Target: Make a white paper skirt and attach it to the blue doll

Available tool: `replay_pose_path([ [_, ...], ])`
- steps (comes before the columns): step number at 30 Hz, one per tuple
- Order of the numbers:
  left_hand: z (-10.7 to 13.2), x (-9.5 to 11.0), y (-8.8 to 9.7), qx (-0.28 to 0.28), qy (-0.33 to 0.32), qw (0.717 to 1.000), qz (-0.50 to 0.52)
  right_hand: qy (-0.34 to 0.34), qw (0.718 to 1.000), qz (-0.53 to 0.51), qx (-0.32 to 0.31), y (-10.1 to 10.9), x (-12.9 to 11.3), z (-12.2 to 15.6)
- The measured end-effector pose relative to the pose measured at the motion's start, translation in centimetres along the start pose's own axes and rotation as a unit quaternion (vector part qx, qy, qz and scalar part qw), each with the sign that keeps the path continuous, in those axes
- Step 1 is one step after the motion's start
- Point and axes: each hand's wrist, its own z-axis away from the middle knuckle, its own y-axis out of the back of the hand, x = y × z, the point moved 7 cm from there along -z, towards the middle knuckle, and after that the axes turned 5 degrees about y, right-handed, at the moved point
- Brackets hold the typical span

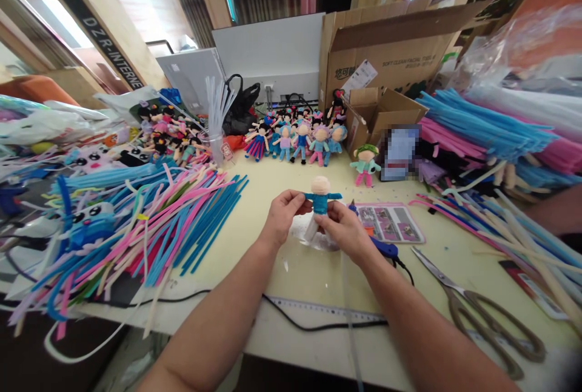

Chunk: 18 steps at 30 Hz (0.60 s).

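Between my two hands is a small doll (321, 198) with a bare cream head and a teal top, its arms stretched out sideways. My left hand (287, 210) pinches the end of one doll arm. The fingers of my right hand (343, 225) close on the doll's lower body from the other side. White stick-like pieces show below the teal top, partly hidden by my fingers. Under the doll lies a clear shiny patch (300, 235) on the table. A blue glue gun (384, 248) rests just past my right wrist, mostly covered by it.
Scissors (473, 301) lie at the right, near loose pipe cleaners (513, 237). A pipe cleaner heap (182, 216) covers the left. Finished dolls (302, 140) stand behind, with a green-haired doll (365, 165) by a phone (400, 152). A black cable (291, 322) crosses the front edge.
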Motion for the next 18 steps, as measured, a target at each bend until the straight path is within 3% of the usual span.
replay_pose_path([
  [10, 0.2, 0.4, -0.3, -0.020, 0.001, 0.999, 0.044, -0.007, 1.000, -0.018, 0.010, 0.2, -0.2, 0.2],
  [18, 0.6, -1.0, -1.5, -0.093, 0.062, 0.993, -0.038, 0.016, 0.999, 0.035, -0.006, 0.1, -0.3, 0.2],
])
